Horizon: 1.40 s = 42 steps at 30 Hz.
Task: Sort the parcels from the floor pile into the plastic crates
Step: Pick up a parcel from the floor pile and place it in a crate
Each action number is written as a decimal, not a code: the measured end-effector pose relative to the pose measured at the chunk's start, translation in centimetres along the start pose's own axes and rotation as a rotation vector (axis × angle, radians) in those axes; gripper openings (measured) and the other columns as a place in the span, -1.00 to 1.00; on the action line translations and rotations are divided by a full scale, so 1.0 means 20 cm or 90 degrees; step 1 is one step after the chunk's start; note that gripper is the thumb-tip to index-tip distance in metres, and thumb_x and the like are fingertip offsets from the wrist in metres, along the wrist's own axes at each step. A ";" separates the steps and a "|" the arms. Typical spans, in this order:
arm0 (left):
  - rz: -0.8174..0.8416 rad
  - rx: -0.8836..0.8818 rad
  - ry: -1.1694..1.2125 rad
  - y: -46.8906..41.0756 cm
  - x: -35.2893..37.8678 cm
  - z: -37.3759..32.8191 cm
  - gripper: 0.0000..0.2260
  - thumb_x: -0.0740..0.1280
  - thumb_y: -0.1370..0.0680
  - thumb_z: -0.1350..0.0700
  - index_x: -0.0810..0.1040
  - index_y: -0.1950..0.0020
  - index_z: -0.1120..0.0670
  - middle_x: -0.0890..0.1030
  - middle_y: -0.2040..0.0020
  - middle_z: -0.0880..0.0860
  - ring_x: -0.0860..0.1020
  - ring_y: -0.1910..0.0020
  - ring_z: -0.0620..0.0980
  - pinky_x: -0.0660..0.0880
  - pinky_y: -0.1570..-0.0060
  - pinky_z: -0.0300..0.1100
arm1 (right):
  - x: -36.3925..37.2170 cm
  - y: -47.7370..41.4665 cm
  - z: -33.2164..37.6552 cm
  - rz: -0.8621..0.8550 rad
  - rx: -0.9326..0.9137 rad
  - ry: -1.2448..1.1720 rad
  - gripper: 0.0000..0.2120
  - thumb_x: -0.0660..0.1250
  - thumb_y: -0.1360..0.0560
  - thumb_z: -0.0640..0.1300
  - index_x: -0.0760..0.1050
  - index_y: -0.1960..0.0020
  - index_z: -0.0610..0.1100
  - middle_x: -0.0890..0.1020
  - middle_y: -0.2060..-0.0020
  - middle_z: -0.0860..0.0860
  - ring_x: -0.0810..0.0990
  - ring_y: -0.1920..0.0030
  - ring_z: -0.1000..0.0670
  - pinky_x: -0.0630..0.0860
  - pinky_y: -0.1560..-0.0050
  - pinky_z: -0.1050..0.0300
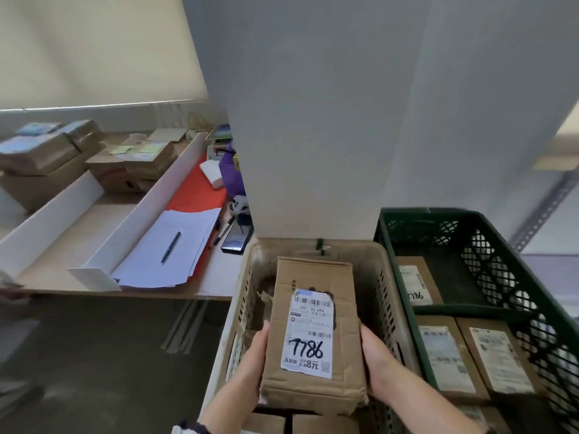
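Observation:
A brown cardboard parcel [313,330] with a white label marked 7786 is held over the beige plastic crate [247,277]. My left hand [253,355] grips its left side and my right hand [376,358] grips its right side. More cardboard lies under it in the beige crate, mostly hidden. To the right stands a green plastic crate [407,277] with a divider. It holds one labelled parcel [416,281] in the far section and two labelled parcels [448,358] in the near section.
A desk [219,277] on the left carries papers with a pen [170,247], a phone [236,238], white dividers [141,211] and cardboard boxes [40,161] at the far left. A grey pillar [344,120] rises behind the crates. Dark floor [109,355] lies below the desk.

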<state>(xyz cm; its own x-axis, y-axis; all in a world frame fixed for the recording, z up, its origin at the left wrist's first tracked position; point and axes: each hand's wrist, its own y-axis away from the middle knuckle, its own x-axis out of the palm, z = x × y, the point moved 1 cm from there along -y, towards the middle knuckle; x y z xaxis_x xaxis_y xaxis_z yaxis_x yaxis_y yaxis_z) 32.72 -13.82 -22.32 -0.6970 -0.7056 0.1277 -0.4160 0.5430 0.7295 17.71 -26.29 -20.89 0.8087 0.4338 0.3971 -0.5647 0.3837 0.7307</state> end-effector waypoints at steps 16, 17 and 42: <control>-0.026 -0.021 -0.036 -0.37 -0.20 -0.30 -0.18 0.26 -0.17 -0.56 0.61 -0.17 0.01 0.68 -0.04 0.14 0.61 -0.08 0.22 0.48 -0.14 0.18 | 0.21 -0.55 0.20 0.029 -0.032 0.057 -0.54 0.17 -0.53 0.24 0.57 -0.14 -0.07 0.69 0.00 -0.15 0.65 -0.06 -0.19 0.45 -0.27 -0.18; -0.041 -0.024 -0.059 -0.41 -0.20 -0.33 -0.14 0.26 -0.11 -0.58 0.59 -0.17 0.01 0.68 -0.03 0.12 0.60 -0.06 0.21 0.47 -0.14 0.17 | 0.22 -0.61 0.22 0.033 -0.029 0.052 -0.53 0.17 -0.52 0.25 0.58 -0.14 -0.09 0.69 0.01 -0.17 0.65 -0.05 -0.20 0.46 -0.26 -0.19; 0.087 0.003 -0.056 -0.41 -0.26 -0.20 0.11 0.58 0.05 -0.33 0.13 -0.40 -0.33 0.44 -0.34 0.04 0.46 -0.28 0.18 0.51 -0.04 0.27 | 0.05 -0.83 0.12 0.082 -0.013 0.029 -0.45 0.06 -0.54 0.31 0.60 -0.16 -0.04 0.67 -0.06 -0.14 0.62 -0.10 -0.18 0.50 -0.19 -0.14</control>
<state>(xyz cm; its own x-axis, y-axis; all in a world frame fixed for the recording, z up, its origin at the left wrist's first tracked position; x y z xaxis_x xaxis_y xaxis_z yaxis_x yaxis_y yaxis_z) 42.03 -16.40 -26.29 -0.7952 -0.5831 0.1663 -0.3164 0.6330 0.7066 28.26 -34.23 -31.21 0.7212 0.5169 0.4612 -0.6671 0.3389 0.6634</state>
